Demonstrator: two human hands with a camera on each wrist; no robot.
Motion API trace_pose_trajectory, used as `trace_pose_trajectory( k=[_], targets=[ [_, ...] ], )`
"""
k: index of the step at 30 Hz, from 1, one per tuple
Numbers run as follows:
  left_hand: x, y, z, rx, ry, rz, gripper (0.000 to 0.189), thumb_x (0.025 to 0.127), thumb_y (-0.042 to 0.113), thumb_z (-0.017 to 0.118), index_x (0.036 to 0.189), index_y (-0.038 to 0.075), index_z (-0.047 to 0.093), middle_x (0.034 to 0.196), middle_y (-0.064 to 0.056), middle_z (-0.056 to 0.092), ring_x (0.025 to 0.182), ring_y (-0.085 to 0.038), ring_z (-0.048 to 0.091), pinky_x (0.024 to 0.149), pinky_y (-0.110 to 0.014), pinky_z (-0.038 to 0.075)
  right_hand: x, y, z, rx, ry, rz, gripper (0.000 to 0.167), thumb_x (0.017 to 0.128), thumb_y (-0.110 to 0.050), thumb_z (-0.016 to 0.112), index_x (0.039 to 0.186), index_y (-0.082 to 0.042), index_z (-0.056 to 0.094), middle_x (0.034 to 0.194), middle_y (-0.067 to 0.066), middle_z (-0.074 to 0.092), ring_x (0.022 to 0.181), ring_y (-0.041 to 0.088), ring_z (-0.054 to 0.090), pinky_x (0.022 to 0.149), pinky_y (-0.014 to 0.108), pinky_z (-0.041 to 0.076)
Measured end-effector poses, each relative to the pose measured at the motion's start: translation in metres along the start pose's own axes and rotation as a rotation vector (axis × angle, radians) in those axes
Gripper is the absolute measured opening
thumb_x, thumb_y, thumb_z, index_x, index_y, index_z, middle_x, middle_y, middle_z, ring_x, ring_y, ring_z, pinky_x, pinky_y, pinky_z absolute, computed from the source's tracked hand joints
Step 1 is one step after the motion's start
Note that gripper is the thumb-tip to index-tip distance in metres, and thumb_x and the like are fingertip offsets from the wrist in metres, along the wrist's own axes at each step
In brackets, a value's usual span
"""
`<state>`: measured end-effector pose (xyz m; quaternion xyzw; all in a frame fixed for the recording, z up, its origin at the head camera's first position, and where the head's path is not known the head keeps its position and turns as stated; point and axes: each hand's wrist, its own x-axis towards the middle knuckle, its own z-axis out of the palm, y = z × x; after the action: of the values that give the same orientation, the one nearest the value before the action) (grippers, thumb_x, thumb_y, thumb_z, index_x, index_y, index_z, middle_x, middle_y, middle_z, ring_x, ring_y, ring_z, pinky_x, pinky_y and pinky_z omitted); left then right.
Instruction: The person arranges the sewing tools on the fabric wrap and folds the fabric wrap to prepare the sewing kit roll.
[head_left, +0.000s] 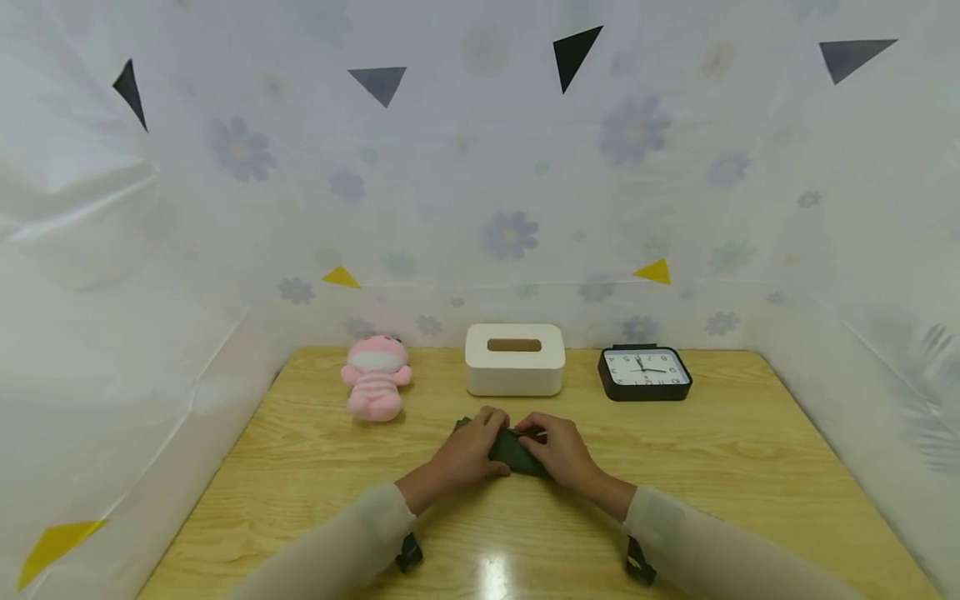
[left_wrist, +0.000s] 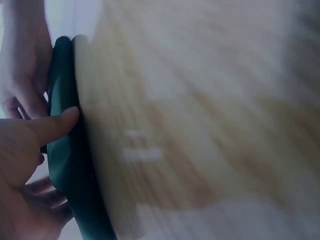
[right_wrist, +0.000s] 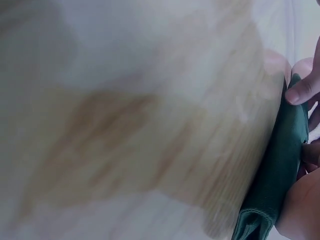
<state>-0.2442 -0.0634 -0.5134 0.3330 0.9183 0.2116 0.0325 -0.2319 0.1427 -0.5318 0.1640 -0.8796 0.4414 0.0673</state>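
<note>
A dark green folded cloth item (head_left: 513, 454) lies on the table between both hands. My left hand (head_left: 467, 452) grips its left part, thumb on the near side and fingers over the far side. At its right part, my right hand (head_left: 564, 452) has bent fingers pinching the upper edge. In the left wrist view the left thumb (left_wrist: 62, 122) presses along the green cloth (left_wrist: 64, 160). Seen from the right wrist, the cloth's near end (right_wrist: 255, 217) shows a rolled, layered edge; the right fingertips are partly hidden behind it.
Behind the hands stands a white tissue box (head_left: 514, 371). A pink plush toy (head_left: 376, 379) lies at the back left, and a black-framed clock (head_left: 645, 373) at the back right. Patterned white sheeting (head_left: 450, 183) encloses the wooden table (head_left: 315, 467) at the back and sides.
</note>
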Motion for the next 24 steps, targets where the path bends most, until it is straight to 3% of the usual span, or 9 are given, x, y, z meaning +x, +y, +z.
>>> trace_pose_trajectory(
  k=[5,14,24],
  targets=[
    [-0.0024,0.0024,0.0004,0.197,0.053,0.073,0.057,0.087,0.031,0.085,0.132,0.016,0.053,0.140,-0.005,0.049,0.115,-0.021,0.062,0.095,-0.035,0.054,0.0030,0.0024,-0.0004,0.023,0.013,0.030,0.013,0.093,-0.007,0.077,0.101,-0.018,0.076,0.100,-0.004,0.075,0.096,0.016,0.071,0.085,0.034,0.058],
    [-0.0070,0.0011,-0.0020,0.336,0.096,0.183,0.046,0.093,0.031,0.079,0.135,0.018,0.064,0.139,-0.006,0.057,0.118,-0.021,0.063,0.097,-0.036,0.053,0.0052,0.0025,-0.0023,0.081,0.054,0.071,0.009,0.093,-0.008,0.076,0.099,-0.014,0.077,0.097,-0.003,0.076,0.093,0.017,0.071,0.084,0.037,0.057],
    [0.0011,-0.0034,-0.0021,0.181,0.077,0.099,0.035,0.096,0.030,0.075,0.128,0.017,0.072,0.138,-0.003,0.065,0.120,-0.019,0.065,0.099,-0.037,0.053,0.0051,0.0041,-0.0027,0.178,0.032,0.120,0.008,0.092,-0.010,0.077,0.096,-0.016,0.079,0.097,-0.003,0.076,0.094,0.015,0.069,0.083,0.032,0.054]
  ],
)
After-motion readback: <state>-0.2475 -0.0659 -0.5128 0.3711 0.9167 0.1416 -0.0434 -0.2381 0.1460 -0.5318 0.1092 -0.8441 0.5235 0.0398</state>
